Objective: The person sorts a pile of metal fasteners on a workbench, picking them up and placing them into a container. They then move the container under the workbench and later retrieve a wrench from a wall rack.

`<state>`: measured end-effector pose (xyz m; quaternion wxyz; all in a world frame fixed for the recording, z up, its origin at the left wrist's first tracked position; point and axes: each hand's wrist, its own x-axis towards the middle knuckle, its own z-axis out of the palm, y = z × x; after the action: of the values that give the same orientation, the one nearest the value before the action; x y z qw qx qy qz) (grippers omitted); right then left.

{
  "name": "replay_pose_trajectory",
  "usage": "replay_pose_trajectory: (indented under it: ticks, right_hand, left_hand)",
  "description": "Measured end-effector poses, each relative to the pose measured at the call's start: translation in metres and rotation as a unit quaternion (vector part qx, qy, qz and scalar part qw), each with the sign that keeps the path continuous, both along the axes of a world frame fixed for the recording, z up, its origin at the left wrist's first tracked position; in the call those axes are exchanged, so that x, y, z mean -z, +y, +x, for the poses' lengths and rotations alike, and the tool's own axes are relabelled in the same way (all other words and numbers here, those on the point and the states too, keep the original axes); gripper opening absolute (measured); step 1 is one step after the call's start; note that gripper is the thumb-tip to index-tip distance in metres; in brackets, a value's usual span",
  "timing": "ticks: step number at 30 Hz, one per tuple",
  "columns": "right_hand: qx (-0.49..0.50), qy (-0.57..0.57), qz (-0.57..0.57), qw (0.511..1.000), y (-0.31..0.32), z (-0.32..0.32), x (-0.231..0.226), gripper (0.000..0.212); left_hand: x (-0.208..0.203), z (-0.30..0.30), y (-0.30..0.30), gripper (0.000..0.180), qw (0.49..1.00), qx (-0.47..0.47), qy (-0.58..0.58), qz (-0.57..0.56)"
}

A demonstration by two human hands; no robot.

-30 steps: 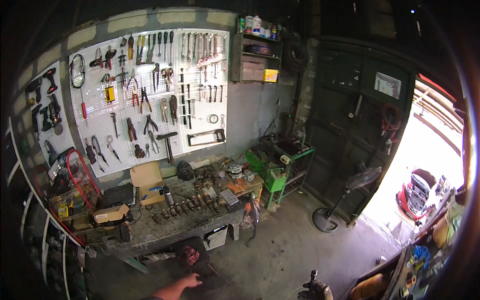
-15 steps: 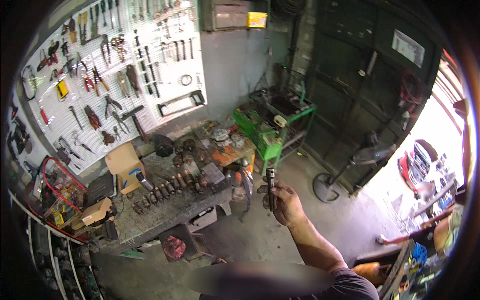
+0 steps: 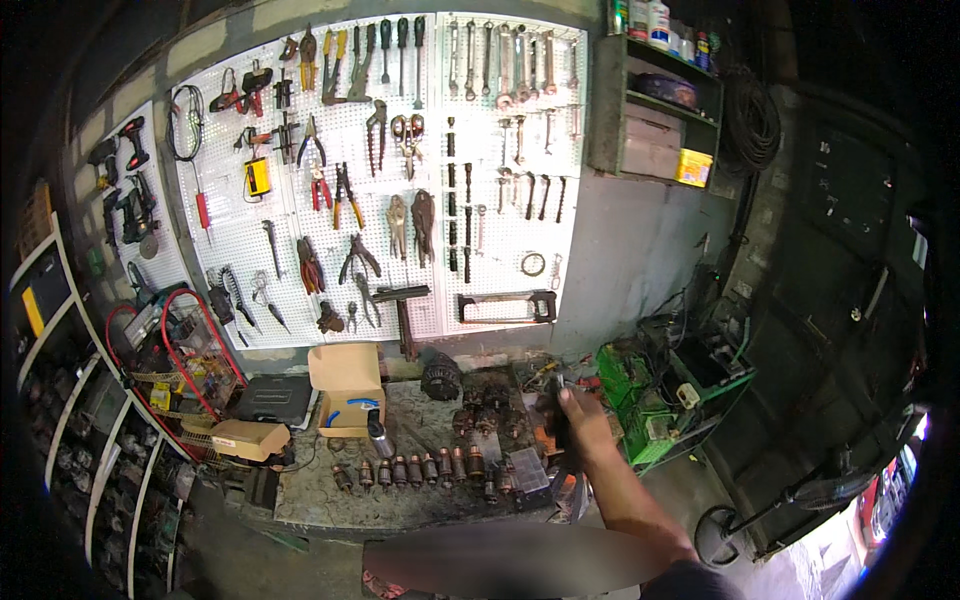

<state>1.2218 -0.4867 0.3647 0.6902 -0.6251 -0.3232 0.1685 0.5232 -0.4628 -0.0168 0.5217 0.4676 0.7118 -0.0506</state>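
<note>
My right hand [image 3: 583, 425] is raised over the right end of the workbench [image 3: 400, 512], its fingers closed and smeared by motion. Between thumb and fingers is a slim metal socket on an extension bar [image 3: 562, 382]; only its bright tip shows now, and its shape was plainer half a second ago. Behind and left of the hand, dark greasy motor parts [image 3: 490, 412] are heaped. A row of small cylindrical metal parts [image 3: 430, 468] stands along the bench front, beside a clear plastic box [image 3: 527, 470]. My left hand is out of view.
A white pegboard [image 3: 380, 230] of hand tools covers the wall. On the bench are an open cardboard box [image 3: 346, 372], a dark bottle [image 3: 378, 432] and a black case [image 3: 275, 400]. Right of it stand a green crate [image 3: 648, 435] and a pedestal fan [image 3: 840, 490]. Shelving [image 3: 100, 470] curves along the left.
The view has swung left and up toward the pegboard. My right hand, still holding the socket extension, now appears over the bench's right end instead of over the floor.
</note>
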Motion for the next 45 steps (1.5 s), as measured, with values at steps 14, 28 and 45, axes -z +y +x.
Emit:
replay_pose_trajectory:
  ticks: [14,28,45]
  right_hand:
    - [-0.2,-0.01,0.285,0.938,0.376,0.218,-0.218,0.036]
    - [-0.183,0.006,0.302,0.936,0.525,0.303,-0.312,0.042]
    - [-0.091,-0.145,0.235,0.957,0.563,0.316,-0.362,0.043]
  left_hand:
    - [-0.118,0.236,0.125,0.05,0.972,-0.034,-0.016,0.231]
    - [-0.163,0.33,0.174,0.053,0.959,-0.093,-0.014,0.267]
    - [-0.144,0.345,0.204,0.057,0.964,-0.105,-0.012,0.243]
